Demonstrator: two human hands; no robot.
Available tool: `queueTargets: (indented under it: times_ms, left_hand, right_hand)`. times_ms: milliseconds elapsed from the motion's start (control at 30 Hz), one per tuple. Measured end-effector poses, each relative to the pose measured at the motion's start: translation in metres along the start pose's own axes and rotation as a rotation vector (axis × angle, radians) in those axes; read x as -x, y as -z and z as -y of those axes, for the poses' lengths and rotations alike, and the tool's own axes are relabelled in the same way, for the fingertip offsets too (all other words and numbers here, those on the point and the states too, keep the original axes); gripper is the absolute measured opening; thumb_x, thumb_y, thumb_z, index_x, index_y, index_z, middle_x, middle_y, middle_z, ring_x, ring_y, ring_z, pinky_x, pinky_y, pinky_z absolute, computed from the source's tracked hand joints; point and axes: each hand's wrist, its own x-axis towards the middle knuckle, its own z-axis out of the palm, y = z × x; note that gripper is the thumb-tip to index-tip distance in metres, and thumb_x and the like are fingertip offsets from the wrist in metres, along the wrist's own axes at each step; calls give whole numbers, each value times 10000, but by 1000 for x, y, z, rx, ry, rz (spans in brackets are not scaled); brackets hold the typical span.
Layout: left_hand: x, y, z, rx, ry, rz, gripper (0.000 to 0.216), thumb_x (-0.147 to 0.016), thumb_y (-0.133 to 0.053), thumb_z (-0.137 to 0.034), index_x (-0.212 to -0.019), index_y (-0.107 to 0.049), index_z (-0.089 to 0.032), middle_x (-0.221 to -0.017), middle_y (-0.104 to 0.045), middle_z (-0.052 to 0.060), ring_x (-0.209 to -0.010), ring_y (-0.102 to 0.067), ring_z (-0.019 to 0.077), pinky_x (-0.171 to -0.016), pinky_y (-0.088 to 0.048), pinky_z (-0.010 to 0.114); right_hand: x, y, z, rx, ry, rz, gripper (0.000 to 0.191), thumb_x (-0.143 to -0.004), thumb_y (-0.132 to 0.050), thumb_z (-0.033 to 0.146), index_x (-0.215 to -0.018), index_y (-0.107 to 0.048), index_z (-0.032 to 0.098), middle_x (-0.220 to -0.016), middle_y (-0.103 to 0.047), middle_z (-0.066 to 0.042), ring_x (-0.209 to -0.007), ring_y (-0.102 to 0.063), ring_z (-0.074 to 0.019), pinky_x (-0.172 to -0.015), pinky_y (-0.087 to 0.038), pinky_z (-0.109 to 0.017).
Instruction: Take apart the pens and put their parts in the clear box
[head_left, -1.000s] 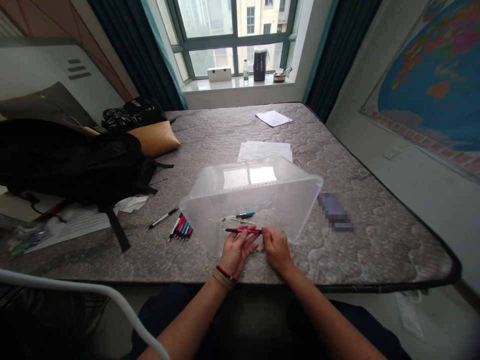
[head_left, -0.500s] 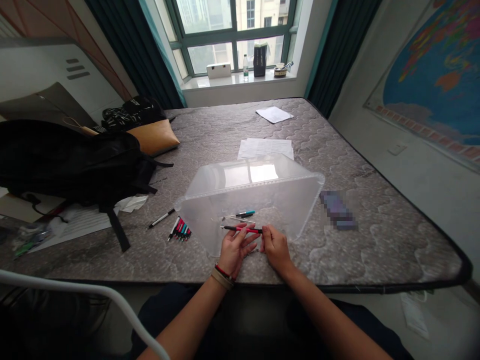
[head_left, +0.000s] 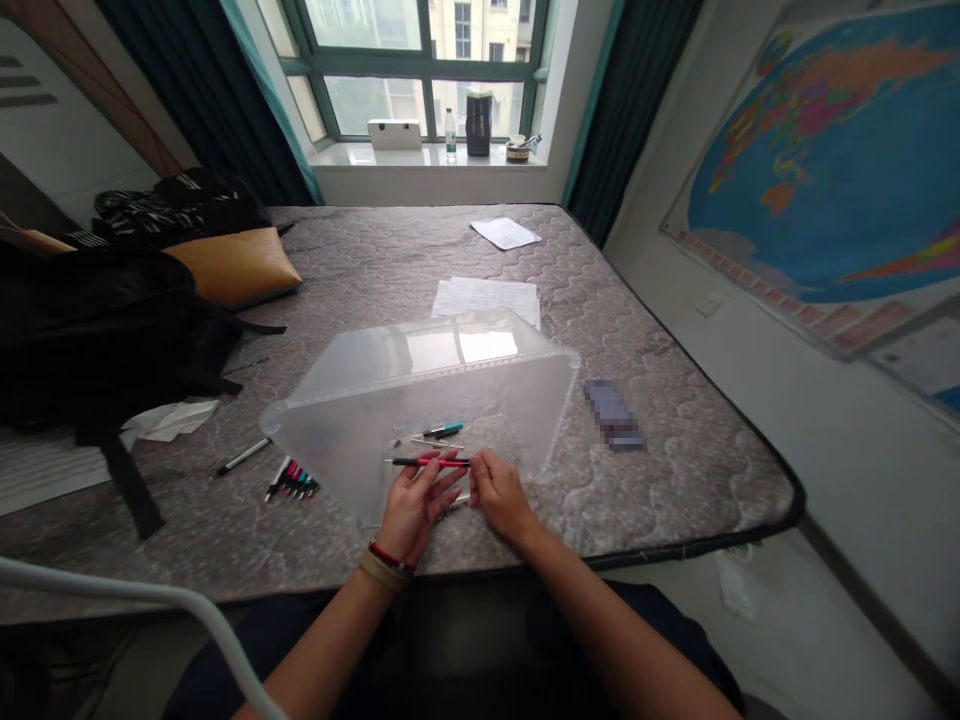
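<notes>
A red and black pen (head_left: 450,463) lies level between my hands, its thin tip pointing left. My left hand (head_left: 409,510) holds its barrel between thumb and fingers, palm turned up. At the pen's right end, my right hand (head_left: 504,497) is closed around it. Just beyond my hands, a clear plastic bin (head_left: 352,358) rests on its side with its opening towards me. Inside it are a teal and black pen (head_left: 444,431) and a thin refill-like rod (head_left: 435,442). Small parts near my fingers are partly hidden.
Several coloured pens (head_left: 292,480) lie left of the bin, near a white pen (head_left: 244,457). A black backpack (head_left: 97,340) and a tan pouch (head_left: 236,268) sit further left. Papers (head_left: 487,297) lie behind the bin; a blurred phone-like object (head_left: 613,412) is to its right.
The camera view has turned right, so everything appears shifted left. Both hands keep their hold on the pen, with little visible change in their pose.
</notes>
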Motion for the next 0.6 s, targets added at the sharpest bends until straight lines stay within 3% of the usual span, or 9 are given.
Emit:
queueTargets:
  times_ms: [167, 400, 600]
  left_hand:
    - [0, 1, 2, -50, -13, 99, 289, -810, -715, -319, -1040, -596, -191, -1357, -572, 117, -1085, -657, 299, -729, -609, 310]
    - [-3, 4, 2, -6, 50, 35, 303, -788, -741, -293, -1044, -608, -200, -1379, -556, 96, -1076, -662, 281, -711, -607, 287]
    - [-2, 2, 1, -45, 37, 42, 329, -772, -754, -320, -1037, -608, -189, -1355, -574, 106, -1037, -678, 268, -701, -605, 284]
  right_hand:
    - [-8, -5, -14, -208, -196, 16, 522, -954, -275, 622, -646, -435, 232, -413, -451, 55, -347, -489, -132, -388, -358, -233]
    - [-2, 0, -6, 59, -4, -57, 375, -985, -369, 495, -757, -504, 230, -553, -557, 43, -477, -560, -121, -525, -405, -228]
    - [-7, -3, -6, -43, -45, -68, 424, -989, -320, 528, -729, -473, 231, -498, -504, 58, -430, -531, -120, -486, -402, -226]
